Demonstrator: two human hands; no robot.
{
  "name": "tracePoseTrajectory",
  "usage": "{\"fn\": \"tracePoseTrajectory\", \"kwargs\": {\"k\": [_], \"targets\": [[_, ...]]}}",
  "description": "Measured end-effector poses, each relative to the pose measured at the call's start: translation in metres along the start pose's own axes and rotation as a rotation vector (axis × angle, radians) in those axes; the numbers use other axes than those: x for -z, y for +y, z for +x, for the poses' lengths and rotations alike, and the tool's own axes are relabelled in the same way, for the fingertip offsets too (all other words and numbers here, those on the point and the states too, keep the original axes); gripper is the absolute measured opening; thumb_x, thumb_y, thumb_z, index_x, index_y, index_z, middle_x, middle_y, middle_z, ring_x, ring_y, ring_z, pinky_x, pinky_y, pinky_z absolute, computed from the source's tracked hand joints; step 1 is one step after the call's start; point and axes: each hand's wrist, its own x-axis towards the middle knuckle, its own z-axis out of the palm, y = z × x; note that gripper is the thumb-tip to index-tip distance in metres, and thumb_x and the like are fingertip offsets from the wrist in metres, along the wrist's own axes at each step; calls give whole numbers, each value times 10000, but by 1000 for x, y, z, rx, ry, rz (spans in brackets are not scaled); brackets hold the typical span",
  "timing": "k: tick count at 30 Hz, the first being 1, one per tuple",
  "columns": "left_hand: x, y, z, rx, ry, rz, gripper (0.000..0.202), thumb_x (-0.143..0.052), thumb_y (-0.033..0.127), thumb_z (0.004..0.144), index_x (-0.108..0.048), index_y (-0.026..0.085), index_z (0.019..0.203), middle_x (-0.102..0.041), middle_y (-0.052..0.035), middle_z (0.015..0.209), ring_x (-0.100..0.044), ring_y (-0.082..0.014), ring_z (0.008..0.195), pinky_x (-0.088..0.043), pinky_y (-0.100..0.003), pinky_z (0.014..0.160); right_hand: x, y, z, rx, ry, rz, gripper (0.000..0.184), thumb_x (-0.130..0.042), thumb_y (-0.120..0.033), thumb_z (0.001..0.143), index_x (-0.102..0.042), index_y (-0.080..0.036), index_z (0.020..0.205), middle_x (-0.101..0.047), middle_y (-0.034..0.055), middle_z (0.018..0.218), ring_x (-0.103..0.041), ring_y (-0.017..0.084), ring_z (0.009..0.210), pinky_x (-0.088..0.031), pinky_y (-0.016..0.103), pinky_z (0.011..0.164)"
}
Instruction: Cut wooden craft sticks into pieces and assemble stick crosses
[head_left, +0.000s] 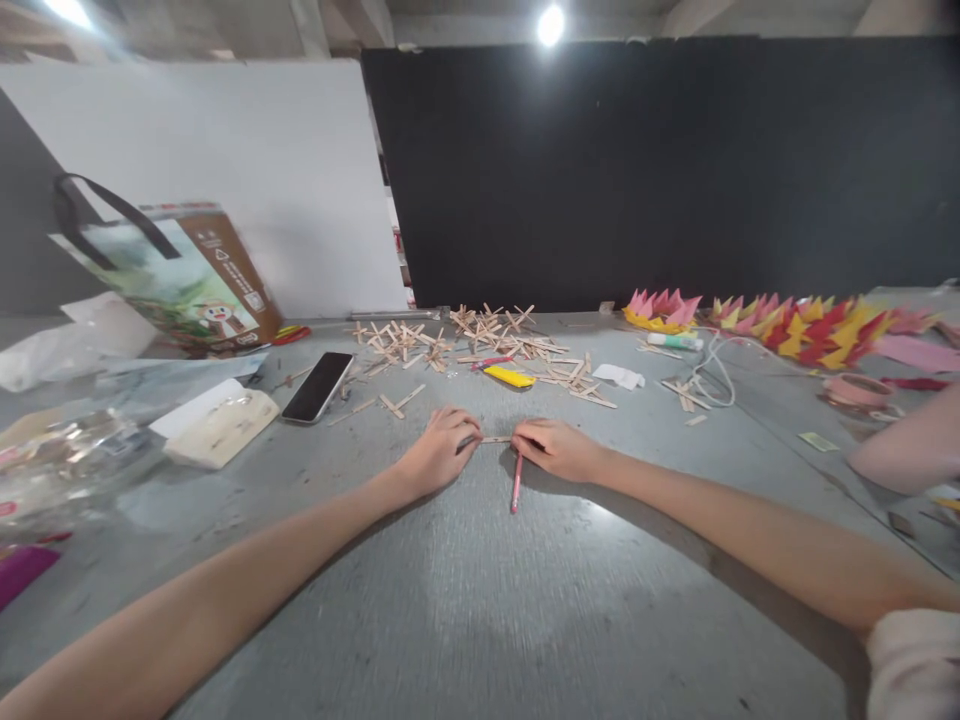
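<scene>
A thin wooden craft stick [496, 439] lies crosswise between my two hands, low over the grey table. My left hand [442, 450] has its fingers closed at the stick's left end; something small and dark shows by the fingertips, too blurred to name. At the right end, my right hand [555, 447] pinches the stick with its fingertips. A pink pencil [516, 487] reaches from under those fingertips toward me, its far end hidden by the fingers. Just beyond the hands lies a yellow cutter knife [509, 377].
Piled craft sticks [480, 335] spread behind the hands. At left are a phone [319, 387], a cream box [221, 427], clear plastic wrapping [97, 460] and a carrier bag [187, 275]. Folded-paper pieces [817, 325], a glue stick [675, 341], a white cable [720, 372] and another person's arm [911, 445] are at right.
</scene>
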Motion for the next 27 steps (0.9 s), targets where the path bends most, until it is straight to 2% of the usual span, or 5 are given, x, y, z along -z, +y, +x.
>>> {"fn": "tracePoseTrajectory", "kwargs": {"k": [17, 23, 27], "targets": [[-3, -4, 0, -34, 23, 12, 144, -586, 212, 1036, -725, 192, 1004, -706, -86, 1092, -586, -259, 1128, -451, -451, 1024, 0, 1, 0, 4, 31, -51, 332, -429, -323, 1099, -535, -219, 803, -580, 6, 738, -535, 156, 697, -368, 274, 690], [-5, -6, 1, -43, 27, 4, 151, -588, 197, 1024, -734, 192, 984, -708, -85, 1086, -581, -258, 1145, -451, -449, 1043, -1, 0, -3, -142, 131, -168, 410, -452, -305, 1064, -528, -212, 671, -532, -8, 588, -461, 145, 570, -268, 306, 623], [-7, -7, 1, -29, 18, 15, 156, -592, 170, 1013, -743, 190, 983, -710, -88, 1101, -574, -263, 1156, -446, -456, 1048, 11, 1, 5, -229, 200, -248, 419, -476, -321, 1042, -545, -216, 642, -567, 6, 575, -486, 158, 561, -261, 313, 610]]}}
